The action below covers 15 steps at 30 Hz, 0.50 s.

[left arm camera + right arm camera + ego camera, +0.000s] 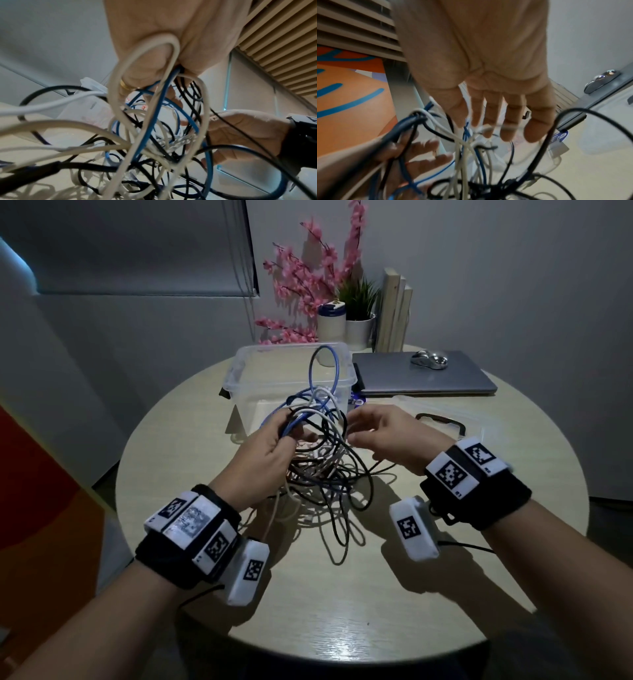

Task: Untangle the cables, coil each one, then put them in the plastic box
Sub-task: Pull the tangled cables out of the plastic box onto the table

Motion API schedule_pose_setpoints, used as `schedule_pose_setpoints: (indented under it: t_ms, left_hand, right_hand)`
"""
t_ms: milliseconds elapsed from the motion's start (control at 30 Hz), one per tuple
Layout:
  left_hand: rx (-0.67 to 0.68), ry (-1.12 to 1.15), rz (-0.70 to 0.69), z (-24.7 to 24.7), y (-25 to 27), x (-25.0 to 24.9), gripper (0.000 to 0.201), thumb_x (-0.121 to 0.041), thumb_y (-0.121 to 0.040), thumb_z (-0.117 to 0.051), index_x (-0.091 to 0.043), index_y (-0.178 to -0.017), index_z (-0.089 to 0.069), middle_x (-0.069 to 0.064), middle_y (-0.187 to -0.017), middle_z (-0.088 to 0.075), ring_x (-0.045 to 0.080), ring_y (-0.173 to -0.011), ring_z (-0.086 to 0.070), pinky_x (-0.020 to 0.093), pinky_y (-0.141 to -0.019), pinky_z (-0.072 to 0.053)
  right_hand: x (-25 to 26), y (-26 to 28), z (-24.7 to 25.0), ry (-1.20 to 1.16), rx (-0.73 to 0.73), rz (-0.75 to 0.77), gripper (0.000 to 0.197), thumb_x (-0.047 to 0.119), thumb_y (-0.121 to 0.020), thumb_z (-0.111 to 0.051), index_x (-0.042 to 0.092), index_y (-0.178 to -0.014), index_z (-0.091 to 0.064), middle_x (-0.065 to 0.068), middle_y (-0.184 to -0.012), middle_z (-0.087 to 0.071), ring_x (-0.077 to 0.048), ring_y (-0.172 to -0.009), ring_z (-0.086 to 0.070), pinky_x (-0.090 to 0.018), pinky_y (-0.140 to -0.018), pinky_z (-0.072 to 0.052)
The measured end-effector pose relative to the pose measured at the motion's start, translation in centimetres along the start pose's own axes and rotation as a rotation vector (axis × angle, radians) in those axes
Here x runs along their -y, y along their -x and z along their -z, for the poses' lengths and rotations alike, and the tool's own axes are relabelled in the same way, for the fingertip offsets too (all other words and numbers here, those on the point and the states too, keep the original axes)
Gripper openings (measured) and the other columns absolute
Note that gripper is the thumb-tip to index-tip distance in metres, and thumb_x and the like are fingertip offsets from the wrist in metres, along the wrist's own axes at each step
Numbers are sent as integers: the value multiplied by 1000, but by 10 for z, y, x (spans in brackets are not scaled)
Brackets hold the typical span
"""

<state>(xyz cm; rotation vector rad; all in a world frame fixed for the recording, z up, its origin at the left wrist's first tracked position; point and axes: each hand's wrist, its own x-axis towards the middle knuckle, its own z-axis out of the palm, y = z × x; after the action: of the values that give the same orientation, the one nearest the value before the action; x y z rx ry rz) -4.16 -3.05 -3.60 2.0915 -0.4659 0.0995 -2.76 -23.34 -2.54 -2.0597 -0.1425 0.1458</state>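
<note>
A tangle of blue, white, beige and black cables (325,470) hangs over the middle of the round table (342,618). My left hand (287,433) grips a bunch of its strands and holds them up. In the left wrist view a beige loop (145,56) and a blue cable (154,108) pass through that fist. A blue loop (313,364) stands up in front of the clear plastic box (239,364), which sits just behind the tangle. My right hand (363,429) hovers to the right of the bunch with fingers (494,119) spread and straight; a thin white strand (505,127) crosses them.
The box's clear lid (476,422) lies to the right of my right hand. A closed laptop (394,378) with a silver mouse (428,359) on it sits at the back right. Pink flowers (308,282), a potted plant (358,299) and books (394,309) stand at the back.
</note>
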Motion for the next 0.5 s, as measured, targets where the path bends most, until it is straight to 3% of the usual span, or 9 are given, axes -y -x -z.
schedule_pose_setpoints:
  t_ms: [33,100,167,233,333,400,500]
  left_hand:
    - [-11,23,-2,2,1,-1,21,-12,-100,-38,-26,-101,-54,-10,-101,-68,30,-80,-58,35,-70,-44]
    - [-32,36,-6,6,1,-2,22,-12,-100,-39,-29,-97,-53,-11,-102,-67,26,-87,-61,42,-77,-47]
    - [-35,50,-10,11,0,0,18,-14,-100,-40,-27,-98,-52,-10,-104,-66,9,-98,-62,33,-82,-45]
    - [-23,88,-24,14,-2,3,14,-16,-100,-41,-25,-102,-51,-4,-107,-65,-2,-89,-61,25,-77,-41]
    - [-14,69,-58,13,-4,6,13,-17,-100,-40,-22,-106,-50,7,-89,-55,6,-70,-45,24,-68,-37]
    - [-19,62,-53,13,-4,6,17,-10,-100,-38,-21,-105,-50,-4,-78,-48,4,-63,-38,18,-59,-34]
    - [-18,36,-48,17,-3,4,20,-3,-98,-37,-20,-98,-49,-16,-74,-52,3,-63,-41,15,-60,-36]
  right_hand:
    - [1,0,-2,23,7,32,16,6,-89,-60,10,-105,-63,-4,-92,-65,-10,-77,-57,-13,-61,-46]
    - [1,-1,-4,-2,-52,97,9,3,-88,-61,6,-96,-65,-6,-87,-66,-10,-77,-60,-20,-74,-49]
    - [0,0,-4,-46,-76,137,11,-3,-87,-60,7,-88,-65,-6,-84,-66,-12,-76,-61,-25,-76,-51]
    - [0,1,-4,-60,-12,155,28,-11,-85,-54,15,-83,-65,-1,-83,-66,-16,-78,-59,-31,-78,-50]
    - [3,3,-8,-94,133,145,29,-4,-83,-55,22,-83,-67,2,-83,-67,-23,-84,-55,-39,-85,-45]
    - [4,3,-11,-53,159,155,19,6,-85,-61,25,-83,-67,-3,-87,-68,-21,-87,-62,-40,-96,-47]
    - [3,1,-8,47,69,161,15,9,-89,-62,22,-85,-68,-6,-87,-71,-19,-83,-65,-41,-92,-51]
